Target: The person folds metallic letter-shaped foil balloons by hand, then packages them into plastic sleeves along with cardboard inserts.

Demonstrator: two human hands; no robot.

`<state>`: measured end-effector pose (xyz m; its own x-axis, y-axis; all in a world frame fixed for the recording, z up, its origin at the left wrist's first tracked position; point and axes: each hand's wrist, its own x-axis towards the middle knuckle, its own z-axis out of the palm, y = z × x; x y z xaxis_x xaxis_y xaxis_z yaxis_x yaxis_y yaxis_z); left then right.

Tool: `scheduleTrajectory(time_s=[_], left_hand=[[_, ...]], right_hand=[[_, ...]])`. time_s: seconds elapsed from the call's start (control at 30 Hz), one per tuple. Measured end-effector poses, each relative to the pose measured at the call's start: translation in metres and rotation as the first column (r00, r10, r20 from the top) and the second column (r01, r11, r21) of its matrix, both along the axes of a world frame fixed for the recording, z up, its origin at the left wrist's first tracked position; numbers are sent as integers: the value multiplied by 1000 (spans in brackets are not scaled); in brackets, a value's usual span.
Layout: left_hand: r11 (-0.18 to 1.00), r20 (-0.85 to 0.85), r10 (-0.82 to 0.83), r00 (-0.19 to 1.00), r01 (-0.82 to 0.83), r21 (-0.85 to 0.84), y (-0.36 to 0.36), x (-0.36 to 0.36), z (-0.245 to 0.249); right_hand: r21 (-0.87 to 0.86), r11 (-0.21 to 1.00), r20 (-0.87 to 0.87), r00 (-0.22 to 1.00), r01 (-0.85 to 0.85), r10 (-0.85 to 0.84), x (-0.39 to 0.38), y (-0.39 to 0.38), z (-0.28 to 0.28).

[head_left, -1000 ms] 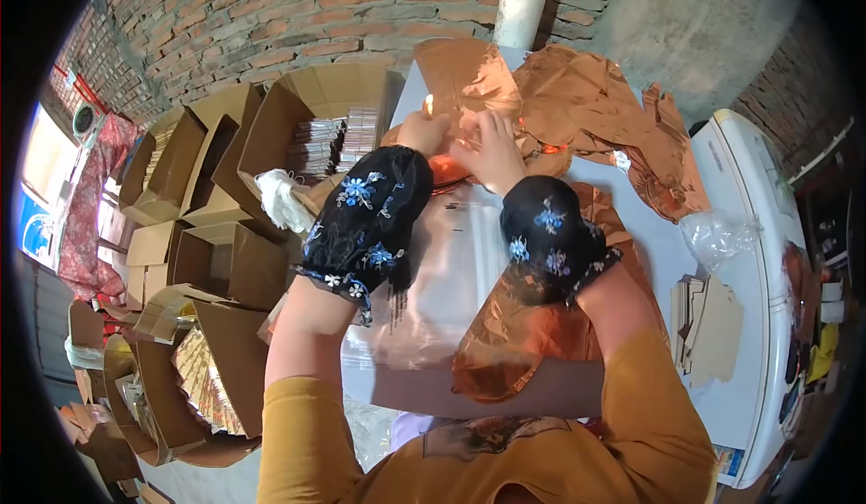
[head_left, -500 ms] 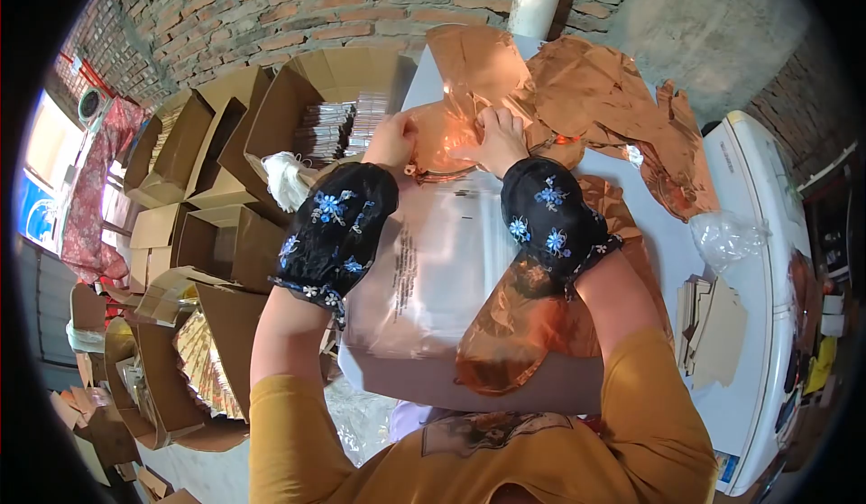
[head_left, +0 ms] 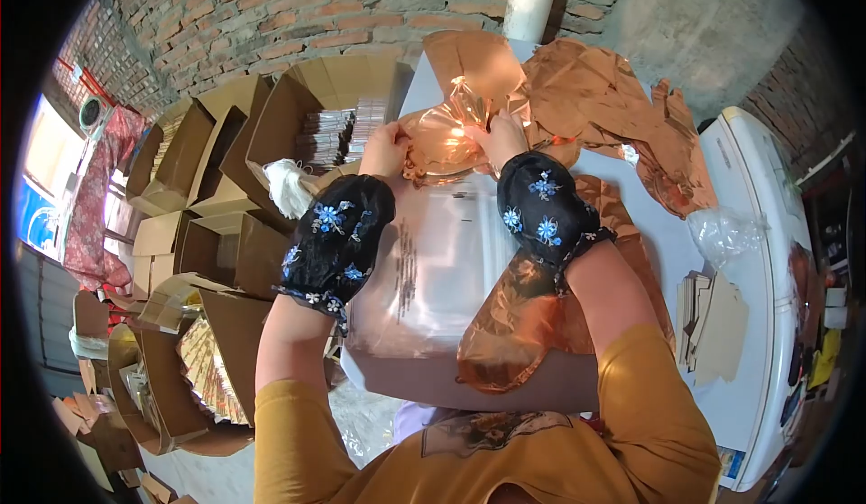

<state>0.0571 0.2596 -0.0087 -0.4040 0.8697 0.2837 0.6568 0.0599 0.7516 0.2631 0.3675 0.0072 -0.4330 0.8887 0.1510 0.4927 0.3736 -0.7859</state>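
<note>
A shiny copper-coloured foil piece (head_left: 446, 139) lies between my hands at the far part of the work surface. My left hand (head_left: 386, 151) is closed on its left edge. At its right side, my right hand (head_left: 502, 142) pinches the gathered foil. Nearer to me lies a clear plastic bag (head_left: 442, 270) with printed text on its left. Another copper foil shape (head_left: 505, 342) rests over the bag's lower right. A larger crumpled copper foil sheet (head_left: 595, 89) spreads beyond my right hand.
Open cardboard boxes (head_left: 216, 242) stand at the left, one holding packed bundles (head_left: 329, 134). White cloth (head_left: 289, 188) hangs by a box. Cardboard pieces (head_left: 713, 324) and crumpled clear plastic (head_left: 726, 236) lie at the right. A white pipe (head_left: 532, 4) stands at the brick wall.
My right hand has turned and closed on the foil from more open fingers. The foil between my hands is now bunched up and creased. My left hand has shifted slightly.
</note>
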Motion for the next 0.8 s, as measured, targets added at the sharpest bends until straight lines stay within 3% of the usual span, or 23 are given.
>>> scheduleTrajectory(time_s=[0.03, 0.2, 0.27, 0.3, 0.33, 0.37, 0.4, 0.47, 0.53, 0.67, 0.8], left_hand=[[1000, -10, 25, 1000, -25, -5, 4, -3, -7], [982, -242, 182, 953, -191, -15, 21, 5, -13], [954, -419, 289, 861, -295, 53, 19, 19, 0], [991, -152, 131, 980, -130, 16, 19, 26, 21], [998, 137, 60, 989, -63, 16, 25, 27, 17], [999, 413, -16, 911, 2, 34, 31, 27, 11], [996, 653, -89, 753, 59, 68, 33, 30, 11], [996, 609, -70, 790, 86, 3, 35, 32, 13], [998, 515, -48, 856, 64, -13, 49, 26, -2], [1000, 582, 6, 813, -19, 17, 46, 38, 4], [998, 671, 63, 739, -64, -23, 45, 41, 8]], right_hand=[[34, 999, -22, 1000, -1, 2, -1, 2, -3], [-268, 963, -144, 989, -10, -30, 0, 7, 3], [-173, 985, -196, 980, 6, -41, 1, 4, 4], [-108, 994, -169, 985, 26, -44, 0, 12, -4], [-41, 998, -142, 989, 43, -49, -2, 22, -16], [24, 998, -116, 992, 58, -55, -3, 31, -29], [102, 992, -85, 995, 70, -61, -2, 30, -26], [255, 963, -24, 997, 83, -79, -2, 25, -22], [252, 967, 69, 996, 38, -57, -2, 28, -22], [145, 989, 155, 988, -11, -12, 3, 17, -6], [222, 975, 81, 997, -6, -12, 1, 23, -18]])
